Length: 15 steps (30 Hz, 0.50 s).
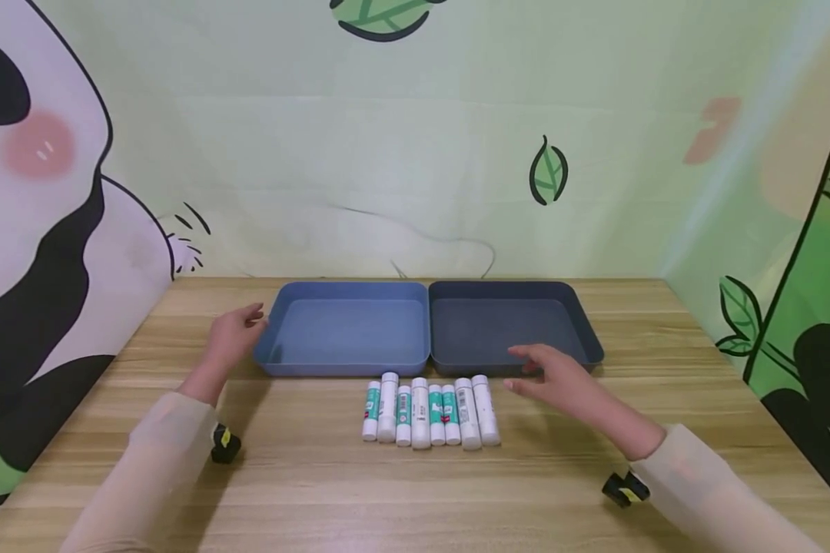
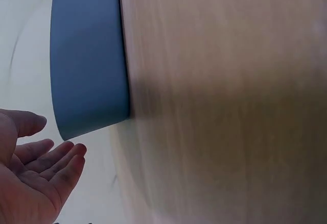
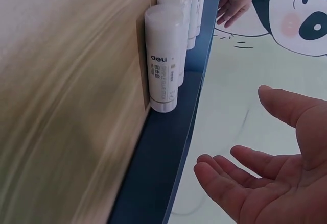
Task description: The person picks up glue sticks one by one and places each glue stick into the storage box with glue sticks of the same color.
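Observation:
A row of several glue sticks lies side by side in front of two trays. The larger white glue stick (image 1: 485, 411) at the right end bears a deli label in the right wrist view; shorter green-and-white ones such as the leftmost glue stick (image 1: 371, 412) lie among them. My left hand (image 1: 234, 336) hovers beside the left end of the blue tray (image 1: 346, 330), fingers loosely bent, holding nothing. To the right of the row, my right hand (image 1: 556, 376) is held over the front edge of the dark navy tray (image 1: 491, 326), thumb and fingers spread apart with nothing between them.
Both trays stand edge to edge near the back of the wooden table (image 1: 304, 491). Behind it hangs a pale green backdrop (image 1: 283, 153) with panda and leaf drawings. A small black device (image 1: 625, 489) sits at the right wrist, another black device (image 1: 225, 443) at the left.

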Each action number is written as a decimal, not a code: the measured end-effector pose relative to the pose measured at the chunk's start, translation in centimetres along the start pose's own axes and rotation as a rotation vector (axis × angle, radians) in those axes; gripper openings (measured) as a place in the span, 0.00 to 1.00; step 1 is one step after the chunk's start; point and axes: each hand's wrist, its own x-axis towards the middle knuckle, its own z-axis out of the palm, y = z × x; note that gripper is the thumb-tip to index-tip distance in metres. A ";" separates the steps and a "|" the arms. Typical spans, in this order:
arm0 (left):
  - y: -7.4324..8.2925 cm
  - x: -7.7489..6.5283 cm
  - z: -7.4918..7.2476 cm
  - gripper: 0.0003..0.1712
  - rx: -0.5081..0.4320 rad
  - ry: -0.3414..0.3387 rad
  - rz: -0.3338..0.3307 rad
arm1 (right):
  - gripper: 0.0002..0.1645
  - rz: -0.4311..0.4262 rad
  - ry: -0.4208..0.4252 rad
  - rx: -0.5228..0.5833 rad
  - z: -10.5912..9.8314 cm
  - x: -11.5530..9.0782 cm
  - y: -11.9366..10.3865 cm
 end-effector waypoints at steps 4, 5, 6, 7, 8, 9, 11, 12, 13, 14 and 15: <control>-0.2 -0.1 0.3 0.30 -0.057 0.019 -0.016 | 0.36 0.019 -0.024 0.036 0.1 -0.2 0.1; -0.2 -0.1 0.4 0.30 -0.072 0.022 -0.027 | 0.36 0.024 -0.028 0.044 0.1 -0.2 0.1; -0.2 -0.1 0.5 0.30 -0.090 0.023 -0.038 | 0.36 0.029 -0.034 0.050 0.1 -0.2 0.1; -0.2 -0.1 0.6 0.30 -0.114 0.019 -0.055 | 0.36 0.036 -0.038 0.061 0.1 -0.2 0.2; -0.3 -0.1 0.7 0.31 -0.141 0.014 -0.074 | 0.36 0.040 -0.044 0.066 0.1 -0.2 0.2; -0.3 0.0 0.8 0.31 -0.168 0.005 -0.094 | 0.35 0.044 -0.048 0.074 0.1 -0.2 0.2; -0.4 0.0 1.0 0.31 -0.223 -0.020 -0.131 | 0.35 0.053 -0.061 0.092 0.2 -0.3 0.3; -0.4 0.1 1.2 0.31 -0.250 -0.031 -0.148 | 0.35 0.052 -0.066 0.099 0.2 -0.3 0.3; -0.5 0.0 1.3 0.31 -0.274 -0.040 -0.162 | 0.35 0.056 -0.073 0.111 0.2 -0.3 0.3; -0.5 0.0 1.5 0.31 -0.295 -0.047 -0.173 | 0.35 0.060 -0.082 0.120 0.2 -0.4 0.3; -0.6 0.0 1.6 0.31 -0.306 -0.052 -0.182 | 0.34 0.066 -0.089 0.130 0.3 -0.4 0.3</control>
